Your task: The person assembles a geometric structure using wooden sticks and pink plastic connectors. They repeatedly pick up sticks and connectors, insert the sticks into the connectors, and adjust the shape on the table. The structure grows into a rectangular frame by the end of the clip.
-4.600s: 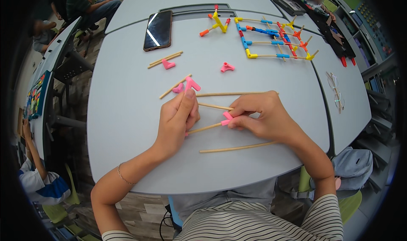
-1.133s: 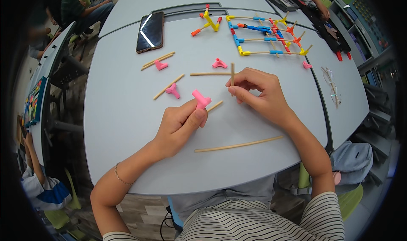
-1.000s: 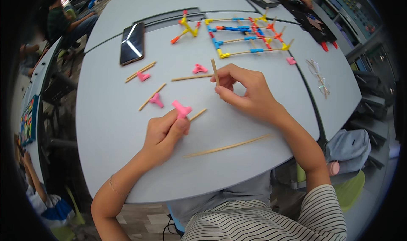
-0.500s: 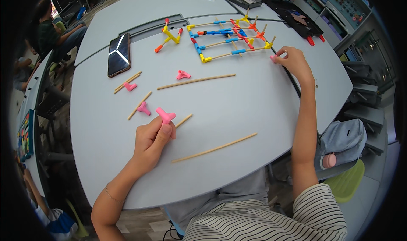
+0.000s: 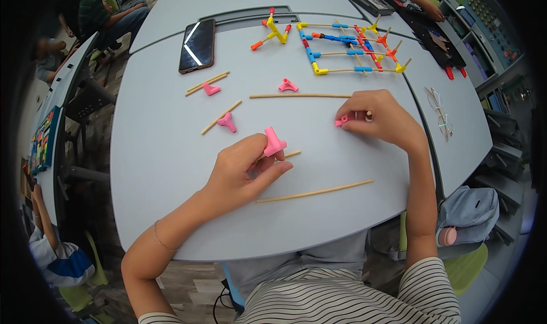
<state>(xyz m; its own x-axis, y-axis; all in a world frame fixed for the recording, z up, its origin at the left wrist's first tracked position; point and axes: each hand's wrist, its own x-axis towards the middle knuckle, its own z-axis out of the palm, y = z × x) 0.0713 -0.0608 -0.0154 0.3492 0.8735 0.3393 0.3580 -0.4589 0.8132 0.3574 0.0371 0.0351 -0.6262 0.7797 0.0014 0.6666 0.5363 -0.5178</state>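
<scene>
Phone (image 5: 197, 46) with a dark screen lies toward the far left of the pale tabletop (image 5: 171, 181). Just nearer, two wooden sticks (image 5: 206, 82) lie side by side, with a pink elbow connector (image 5: 211, 89) at their right. Nearer still, a single stick (image 5: 221, 117) slants, and a pink branched connector (image 5: 227, 123) sits against its right side. Next comes the left hand (image 5: 242, 167), raised above the near part of the tabletop, its grip clamped on a pink joint (image 5: 274, 143) by the curled fingers while the thumb stretches apart. A wooden rod (image 5: 293, 154) shows past those fingers; whether it is fitted into the joint is hard to tell, as the hand covers most of it. Beyond, toward the far edge, stands a yellow, red and orange figure (image 5: 274, 30). Between the figure and the hands, a pink three-way connector (image 5: 288, 85) rests just behind a long stick (image 5: 299, 95), and another long stick (image 5: 315, 192) lies near the front edge. Farther right, the right hand (image 5: 387, 119) has its grip closed on a small pink piece (image 5: 341, 121), with the end of a dowel (image 5: 369, 115) showing among its fingers. Behind it lies a colourful stick frame (image 5: 360, 53); at far right are clear glasses (image 5: 441, 116).
</scene>
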